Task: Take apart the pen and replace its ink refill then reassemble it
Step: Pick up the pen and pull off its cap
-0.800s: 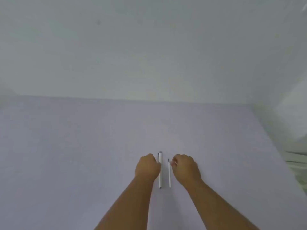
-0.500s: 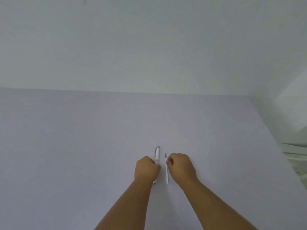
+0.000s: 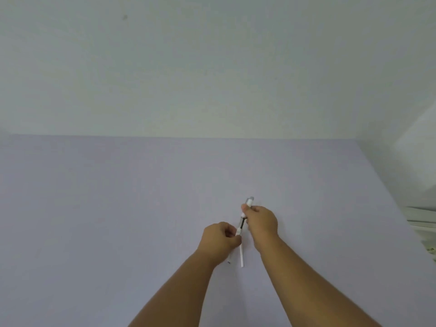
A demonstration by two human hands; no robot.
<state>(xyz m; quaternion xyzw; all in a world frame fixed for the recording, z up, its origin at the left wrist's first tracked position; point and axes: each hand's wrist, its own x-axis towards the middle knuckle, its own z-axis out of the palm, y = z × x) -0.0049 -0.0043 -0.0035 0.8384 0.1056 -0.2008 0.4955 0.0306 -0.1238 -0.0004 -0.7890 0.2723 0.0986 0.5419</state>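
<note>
Both hands hold the white pen above the pale lilac table (image 3: 118, 208). My right hand (image 3: 262, 223) grips the pen's upper barrel (image 3: 249, 202), whose grey end sticks out past the fingers. My left hand (image 3: 219, 241) is closed around the pen's lower part, and its tip (image 3: 228, 261) pokes out below the hand. The two halves are drawn apart, and a dark stretch of the inner refill (image 3: 242, 223) shows between them. A thin white spare refill (image 3: 241, 256) lies on the table just right of my left hand, partly hidden by it.
A plain whitish wall (image 3: 212, 67) rises behind the table's far edge. The table's right edge runs diagonally at the right, and beyond it sit white objects (image 3: 422, 218) lower down.
My left hand lifted the pen off the table. My right hand left the spare refill's side and took the pen's upper end. The two halves have come apart, exposing the dark refill.
</note>
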